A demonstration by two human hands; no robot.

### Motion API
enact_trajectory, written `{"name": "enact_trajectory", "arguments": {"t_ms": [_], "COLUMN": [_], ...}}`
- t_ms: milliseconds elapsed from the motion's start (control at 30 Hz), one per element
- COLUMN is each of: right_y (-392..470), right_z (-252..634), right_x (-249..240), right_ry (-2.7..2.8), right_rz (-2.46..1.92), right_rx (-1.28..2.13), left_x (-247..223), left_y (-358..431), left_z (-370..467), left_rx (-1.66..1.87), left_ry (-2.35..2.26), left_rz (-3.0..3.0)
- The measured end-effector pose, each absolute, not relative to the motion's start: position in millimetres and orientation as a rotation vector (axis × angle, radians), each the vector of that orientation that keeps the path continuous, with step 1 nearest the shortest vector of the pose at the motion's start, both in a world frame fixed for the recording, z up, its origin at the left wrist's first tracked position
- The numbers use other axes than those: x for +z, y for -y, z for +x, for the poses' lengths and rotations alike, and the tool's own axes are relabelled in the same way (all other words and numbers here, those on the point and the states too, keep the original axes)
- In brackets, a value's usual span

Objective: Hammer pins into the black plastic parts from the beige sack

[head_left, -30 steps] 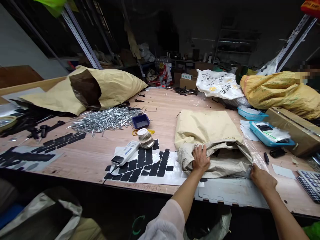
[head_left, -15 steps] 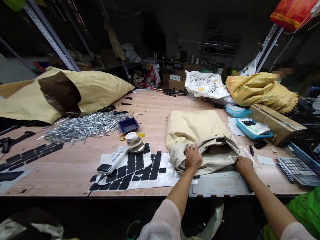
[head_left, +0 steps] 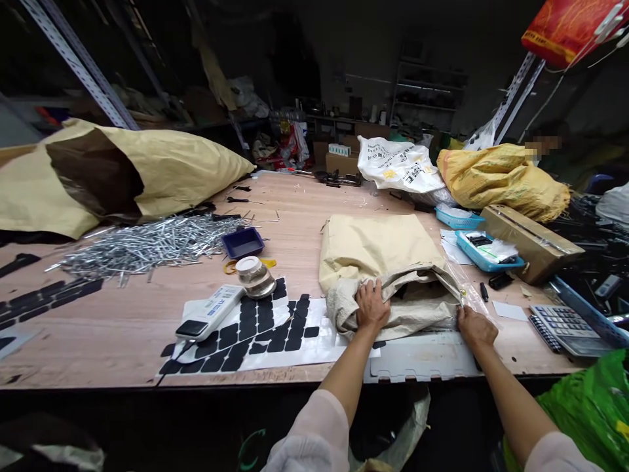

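Observation:
A beige woven sack (head_left: 378,246) lies flat on the table before me, its greyish inner side turned back at the near end. The mouth gapes toward me, dark inside. My left hand (head_left: 372,306) is closed over the turned-back rim, fingers pressed into the cloth left of the opening. At the mouth's right corner, my right hand (head_left: 476,328) pinches the sack's edge beside some clear plastic film. Beneath the near end shows a grey flat sheet (head_left: 417,359) with a notched front edge.
Left of the sack are sheets of black stickers (head_left: 255,321), a white handheld device (head_left: 210,314), a lidded jar (head_left: 255,278), a blue tray (head_left: 243,242) and a heap of metal rods (head_left: 152,246). To the right stand blue baskets (head_left: 491,262), a cardboard box (head_left: 533,242) and a calculator (head_left: 570,328).
My view has shifted slightly, so the table items sit further left. My right hand has lifted the sack's right corner a little; my left hand keeps its place on the rim.

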State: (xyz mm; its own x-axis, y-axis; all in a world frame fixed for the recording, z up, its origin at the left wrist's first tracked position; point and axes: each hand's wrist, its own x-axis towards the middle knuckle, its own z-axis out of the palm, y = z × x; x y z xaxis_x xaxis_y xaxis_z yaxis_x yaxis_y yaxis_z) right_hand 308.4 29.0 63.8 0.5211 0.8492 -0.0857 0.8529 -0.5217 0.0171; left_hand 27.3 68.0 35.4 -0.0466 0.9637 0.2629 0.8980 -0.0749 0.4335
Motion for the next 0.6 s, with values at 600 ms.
{"name": "enact_trajectory", "arguments": {"t_ms": [600], "right_y": [-24], "right_z": [320], "right_x": [66], "right_ry": [-1.349], "right_rz": [2.981], "right_rx": [-0.181], "left_x": [39], "left_y": [-66], "left_z": [25], "left_rx": [0.751], "left_ry": [-2.07], "left_rz": [2.106]}}
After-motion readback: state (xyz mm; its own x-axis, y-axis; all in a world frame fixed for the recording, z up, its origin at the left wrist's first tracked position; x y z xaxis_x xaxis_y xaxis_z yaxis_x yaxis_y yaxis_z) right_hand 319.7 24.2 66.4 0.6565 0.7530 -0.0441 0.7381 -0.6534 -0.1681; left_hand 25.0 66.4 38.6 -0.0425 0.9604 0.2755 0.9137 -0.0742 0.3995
